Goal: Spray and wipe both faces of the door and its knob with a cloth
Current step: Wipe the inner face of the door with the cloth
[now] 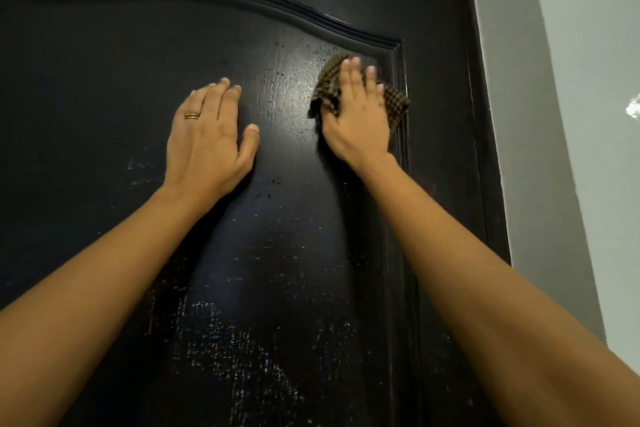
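A black panelled door fills most of the view, its surface wet and speckled with droplets. My right hand presses a brown checked cloth flat against the upper right corner of the raised panel, fingers straight. My left hand, with a ring on one finger, rests flat on the panel to the left of it, fingers straight and holding nothing. The door's knob and the spray bottle are out of sight.
A curved moulding arches over the panel and runs down its right side. The black door frame meets a pale grey wall on the right.
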